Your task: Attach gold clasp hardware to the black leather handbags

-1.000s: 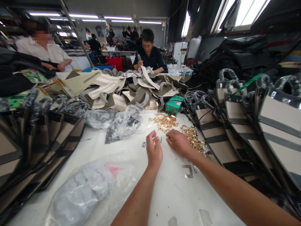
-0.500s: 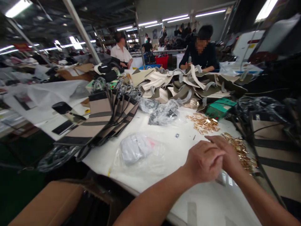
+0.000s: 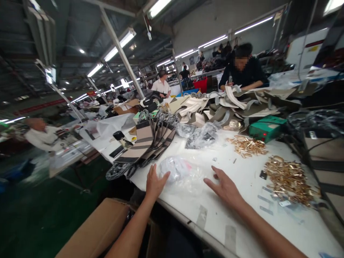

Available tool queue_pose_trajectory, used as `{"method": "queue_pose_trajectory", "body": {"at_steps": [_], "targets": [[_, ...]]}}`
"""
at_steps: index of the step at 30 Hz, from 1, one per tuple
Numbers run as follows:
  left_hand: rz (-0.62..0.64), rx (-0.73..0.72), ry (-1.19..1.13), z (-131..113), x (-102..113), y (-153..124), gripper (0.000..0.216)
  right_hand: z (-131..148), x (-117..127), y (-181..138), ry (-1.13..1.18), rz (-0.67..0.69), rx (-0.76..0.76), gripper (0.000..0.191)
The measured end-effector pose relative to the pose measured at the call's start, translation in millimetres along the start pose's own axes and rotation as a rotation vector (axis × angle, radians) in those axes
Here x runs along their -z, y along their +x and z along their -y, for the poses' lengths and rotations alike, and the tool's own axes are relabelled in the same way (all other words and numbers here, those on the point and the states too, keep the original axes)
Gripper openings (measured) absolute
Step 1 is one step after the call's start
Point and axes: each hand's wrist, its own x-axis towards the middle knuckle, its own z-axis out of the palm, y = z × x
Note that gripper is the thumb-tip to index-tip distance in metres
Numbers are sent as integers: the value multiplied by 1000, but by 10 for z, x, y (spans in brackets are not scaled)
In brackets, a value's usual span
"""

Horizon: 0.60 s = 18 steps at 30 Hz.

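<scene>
Both hands are unclenched and hold nothing, fingers spread: the left hand (image 3: 156,182) at the left end of the plastic bag (image 3: 173,169), contact unclear, the right hand (image 3: 225,185) just right of it. The bag lies on the worktop (image 3: 195,206), near the panels (image 3: 139,143); gold clips (image 3: 288,177) lie farther right.

Loose fittings (image 3: 288,181) in glossy gold-toned metal; bag (image 3: 174,170) of thin clear plastic, crinkled and shiny — carton (image 3: 96,229) of matt brown cardboard; tabletop (image 3: 220,215), white and smooth — stacked panels (image 3: 139,141), matt, with handles (image 3: 118,172) in glossy, wrinkled clear film
</scene>
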Motion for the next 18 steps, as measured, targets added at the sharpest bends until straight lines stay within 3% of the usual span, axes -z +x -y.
{"method": "queue_pose_trajectory", "body": {"at_steps": [3, 5, 7, 11, 14, 18], "targets": [[131, 56, -21, -41, -140, -73, 77, 237, -183, 204, 9, 67, -74, 88], [123, 0, -46, -118, -242, -178, 73, 415, -353, 354, -3, 89, -126, 94], [100, -58, -92, -173, -328, -271, 69, 566, -528, 456, 86, 116, -143, 88], [72, -147, -249, -263, -447, -335, 64, 716, -775, 485, 288, 4, -25, 66], [86, -90, -415, -420, -480, -314, 66, 698, -775, 501, 377, -93, -68, 66], [173, 125, -614, -669, -448, -313, 70, 624, -580, 566, 534, -189, -375, 84]]}}
